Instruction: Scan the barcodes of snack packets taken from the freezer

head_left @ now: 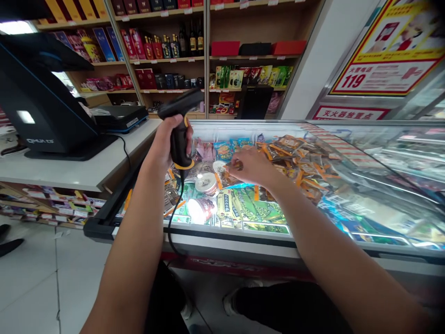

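My left hand (166,139) is wrapped around the handle of a black barcode scanner (180,144), held upright above the left end of an open chest freezer (239,235). The scanner's cable (170,227) hangs down over the freezer's front edge. Inside the freezer, my right hand (251,164) has its fingers curled and pinched on a small brown packet with orange edges (225,177). White tubs (207,184) lie just left of that hand. Green packets (257,205) are below it, blue packets (223,150) behind it, and a heap of brown-and-orange packets (295,157) to its right.
A white counter (69,174) at the left carries a black checkout terminal (45,106) and a black scale (121,118). Shelves of boxes and bottles (191,41) line the back. The sliding glass lid (382,171) covers the freezer's right part.
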The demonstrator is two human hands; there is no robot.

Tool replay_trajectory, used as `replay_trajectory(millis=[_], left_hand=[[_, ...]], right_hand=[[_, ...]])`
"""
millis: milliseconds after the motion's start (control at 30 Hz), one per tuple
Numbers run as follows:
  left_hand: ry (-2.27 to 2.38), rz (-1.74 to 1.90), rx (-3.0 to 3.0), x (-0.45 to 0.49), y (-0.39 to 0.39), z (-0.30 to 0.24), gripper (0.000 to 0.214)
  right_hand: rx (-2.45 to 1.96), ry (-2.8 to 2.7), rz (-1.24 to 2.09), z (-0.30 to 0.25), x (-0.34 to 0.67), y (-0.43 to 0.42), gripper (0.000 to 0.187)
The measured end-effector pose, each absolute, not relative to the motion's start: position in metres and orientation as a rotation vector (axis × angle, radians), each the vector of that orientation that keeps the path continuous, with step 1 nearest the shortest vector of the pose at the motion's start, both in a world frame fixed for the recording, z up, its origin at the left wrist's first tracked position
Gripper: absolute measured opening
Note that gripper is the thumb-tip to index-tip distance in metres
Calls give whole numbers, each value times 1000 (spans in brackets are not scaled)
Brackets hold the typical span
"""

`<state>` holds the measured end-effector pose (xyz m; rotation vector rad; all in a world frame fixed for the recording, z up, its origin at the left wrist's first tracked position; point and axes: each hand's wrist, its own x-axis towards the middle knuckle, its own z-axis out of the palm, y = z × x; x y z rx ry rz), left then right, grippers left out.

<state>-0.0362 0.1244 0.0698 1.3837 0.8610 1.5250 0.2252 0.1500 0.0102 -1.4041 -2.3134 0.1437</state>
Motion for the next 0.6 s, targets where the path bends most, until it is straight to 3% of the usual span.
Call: replay_trajectory(millis=[133,333,600], left_hand=[[762,1691,1294,-50,128,75,36],[917,1734,1279,-47,129,73,43],[935,1652,1356,-40,123,74,37]], right_hand=[[-1431,-2264,-57,7,193,132,34],[-1241,-2463,607,2,108,96,42],[-1392,-2551,718,-5,50,87,67]])
